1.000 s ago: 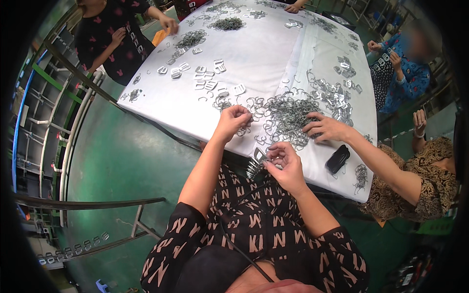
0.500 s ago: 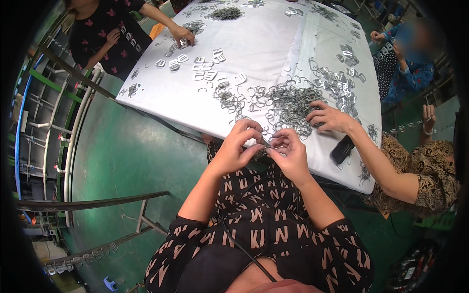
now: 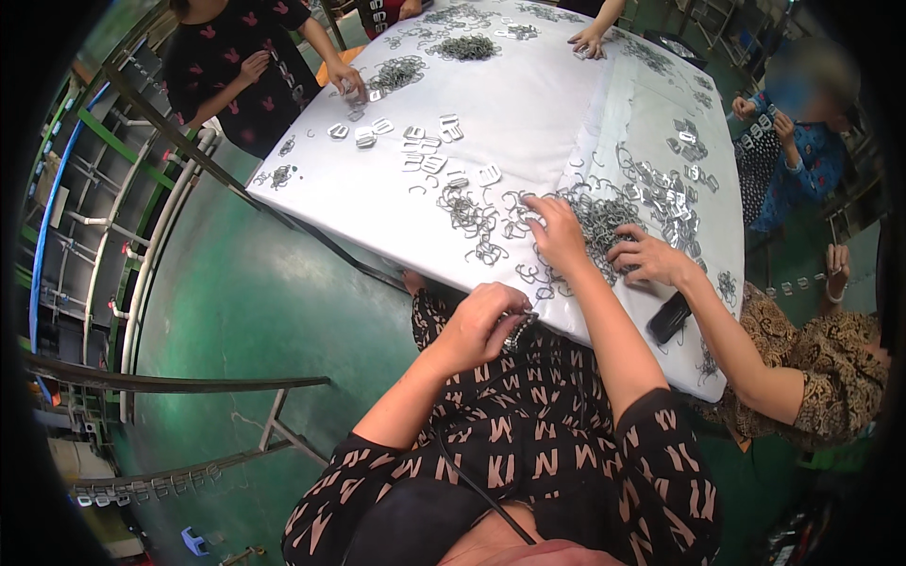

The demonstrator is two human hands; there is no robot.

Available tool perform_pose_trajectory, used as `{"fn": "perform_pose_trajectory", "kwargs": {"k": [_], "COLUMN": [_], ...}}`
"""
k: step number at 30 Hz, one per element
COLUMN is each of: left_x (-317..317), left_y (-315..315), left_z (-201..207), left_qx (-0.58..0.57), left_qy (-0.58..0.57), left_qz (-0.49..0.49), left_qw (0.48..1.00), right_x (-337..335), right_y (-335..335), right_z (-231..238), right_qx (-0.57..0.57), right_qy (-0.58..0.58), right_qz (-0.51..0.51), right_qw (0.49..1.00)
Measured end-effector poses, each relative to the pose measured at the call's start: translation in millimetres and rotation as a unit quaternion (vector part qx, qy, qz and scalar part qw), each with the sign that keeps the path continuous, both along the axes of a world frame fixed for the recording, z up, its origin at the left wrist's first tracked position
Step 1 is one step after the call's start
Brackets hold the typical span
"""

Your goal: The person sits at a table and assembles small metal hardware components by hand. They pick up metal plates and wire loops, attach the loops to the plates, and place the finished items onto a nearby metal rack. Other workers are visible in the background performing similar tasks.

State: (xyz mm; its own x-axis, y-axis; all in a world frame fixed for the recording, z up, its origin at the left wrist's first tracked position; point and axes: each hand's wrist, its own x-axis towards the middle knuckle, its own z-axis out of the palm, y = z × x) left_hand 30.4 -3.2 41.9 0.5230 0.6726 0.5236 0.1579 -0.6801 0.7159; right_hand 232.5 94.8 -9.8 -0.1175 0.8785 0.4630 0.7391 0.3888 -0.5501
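Note:
My left hand (image 3: 483,325) is closed at the table's near edge, around a bunch of small metal pieces (image 3: 516,334) that hangs below its fingertips; their exact shape is partly hidden. Out over the table reaches my right hand (image 3: 559,234), thumb and forefinger apart, at the left side of a heap of wire hooks (image 3: 599,226). No piece can be made out between its fingers. Scattered hooks (image 3: 469,212) lie left of it. A co-worker's hand (image 3: 651,257) touches the same heap from the right.
The white-covered table (image 3: 377,198) bears flat silver buckles (image 3: 423,149) and more metal heaps (image 3: 464,47). A black object (image 3: 668,317) lies near the right edge. Other people work around the table. A metal frame rail (image 3: 189,384) stands at left over the green floor.
My hands have parted: the right has gone forward from the left to the heap, while the left stays near the table's edge with the metal pieces. Another hand appears at the far side.

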Motion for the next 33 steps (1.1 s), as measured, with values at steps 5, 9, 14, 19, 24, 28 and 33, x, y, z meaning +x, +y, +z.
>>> {"fn": "perform_pose_trajectory", "kwargs": {"k": [5,9,14,19,24,28,33], "left_x": [-4,-14,-22,-14,-6,-5,-11], "left_y": [-5,-12,-15,-12,-11,-14,-12], "left_z": [-2,-6,-20,-21,-18,-15,-21], "left_qx": [0.001,-0.008,-0.044,-0.061,-0.06,-0.076,-0.071], "left_qy": [0.003,0.001,-0.006,-0.017,-0.005,-0.004,-0.017], "left_qz": [-0.005,0.027,0.056,0.05,0.04,0.031,0.058], "left_qw": [1.0,1.0,0.997,0.997,0.997,0.997,0.996], "right_x": [-35,-53,-42,-37,-49,-53,-36], "right_y": [86,112,114,85,77,87,56], "right_z": [-28,-32,-44,-42,-44,-36,-4], "right_qx": [0.034,-0.003,-0.031,-0.012,0.017,0.029,0.022], "right_qy": [-0.231,-0.305,-0.265,-0.219,-0.205,-0.207,-0.014], "right_qz": [-0.055,-0.057,-0.086,-0.037,-0.026,-0.029,0.006], "right_qw": [0.971,0.95,0.96,0.975,0.978,0.977,1.0]}}
